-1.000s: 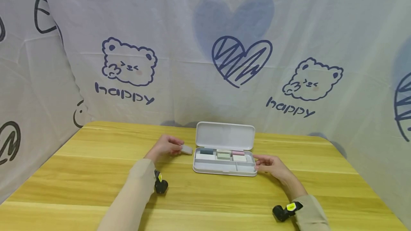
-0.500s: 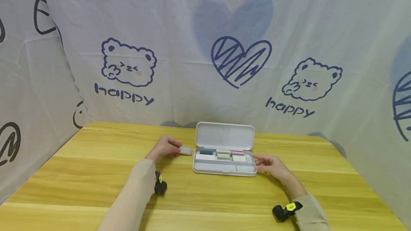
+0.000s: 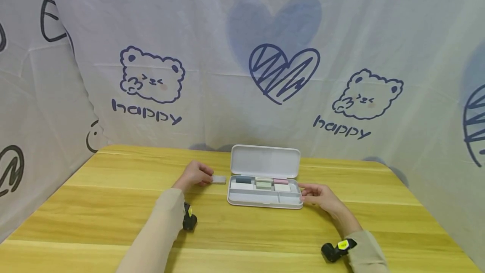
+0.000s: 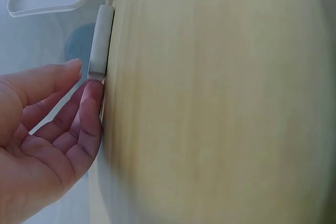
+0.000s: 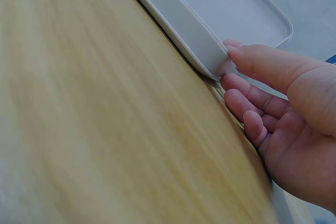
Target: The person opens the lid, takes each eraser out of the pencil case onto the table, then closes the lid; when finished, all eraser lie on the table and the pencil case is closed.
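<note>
An open white pencil case [image 3: 251, 199] stands near the table's back, its lid [image 3: 265, 161] tipped upright. Several eraser-like blocks lie in its rear compartment, among them a dark blue block [image 3: 243, 179], a pink block [image 3: 281, 181] and a green block [image 3: 263, 185]. To the left of the case, a pale grey eraser-like block [image 4: 101, 43] lies flat on the table. My left hand [image 3: 195, 175] is just behind its near end, fingertips touching or almost touching it, thumb lifted away. My right hand [image 5: 286, 98] pinches the case's right end, thumb over the rim and fingers outside.
The wooden table [image 3: 235, 239] reaches forward to a patterned cloth [image 3: 212, 75] hanging behind it. The raised lid stands close to that cloth. The front compartments of the case are divided by a thin wall [image 3: 279, 197].
The pale grey block, held tilted by my left hand a second ago, has come down flat on the table. My left thumb has let it go. The right hand and case stay put.
</note>
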### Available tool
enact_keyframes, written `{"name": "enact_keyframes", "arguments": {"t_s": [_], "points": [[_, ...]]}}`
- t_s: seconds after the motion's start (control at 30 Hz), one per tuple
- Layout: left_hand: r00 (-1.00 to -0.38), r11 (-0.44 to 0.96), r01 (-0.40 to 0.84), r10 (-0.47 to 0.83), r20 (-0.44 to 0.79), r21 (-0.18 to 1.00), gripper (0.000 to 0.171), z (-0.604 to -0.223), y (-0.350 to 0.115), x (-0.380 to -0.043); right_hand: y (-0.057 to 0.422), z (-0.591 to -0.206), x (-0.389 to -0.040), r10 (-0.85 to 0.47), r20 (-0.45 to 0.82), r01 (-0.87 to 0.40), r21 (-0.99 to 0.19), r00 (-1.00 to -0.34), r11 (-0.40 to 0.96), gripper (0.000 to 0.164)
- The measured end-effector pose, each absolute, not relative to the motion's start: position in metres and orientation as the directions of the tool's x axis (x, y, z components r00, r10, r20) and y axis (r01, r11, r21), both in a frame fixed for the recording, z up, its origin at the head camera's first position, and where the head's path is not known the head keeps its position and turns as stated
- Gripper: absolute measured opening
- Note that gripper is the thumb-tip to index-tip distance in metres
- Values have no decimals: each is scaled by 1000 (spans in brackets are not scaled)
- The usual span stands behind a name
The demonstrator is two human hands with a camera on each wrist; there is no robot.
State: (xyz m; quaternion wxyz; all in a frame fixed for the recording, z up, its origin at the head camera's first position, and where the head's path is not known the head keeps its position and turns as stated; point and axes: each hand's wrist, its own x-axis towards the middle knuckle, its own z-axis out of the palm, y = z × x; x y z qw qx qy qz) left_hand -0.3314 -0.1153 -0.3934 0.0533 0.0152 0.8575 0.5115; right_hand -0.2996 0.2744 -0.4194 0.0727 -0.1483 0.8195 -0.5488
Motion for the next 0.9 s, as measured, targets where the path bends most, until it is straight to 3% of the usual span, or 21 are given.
{"name": "enact_keyframes", "arguments": {"t_s": [0.43,0.9], "points": [[-1000,474,30,7,31,880,13,-391,-108,-332,274,-418,-298,-332,44,-166,-922,-942,350,48],[-995,501,102,62,82,859,12,-382,-85,-332,275,-420,-300,-322,31,-153,-920,-946,360,49]]}}
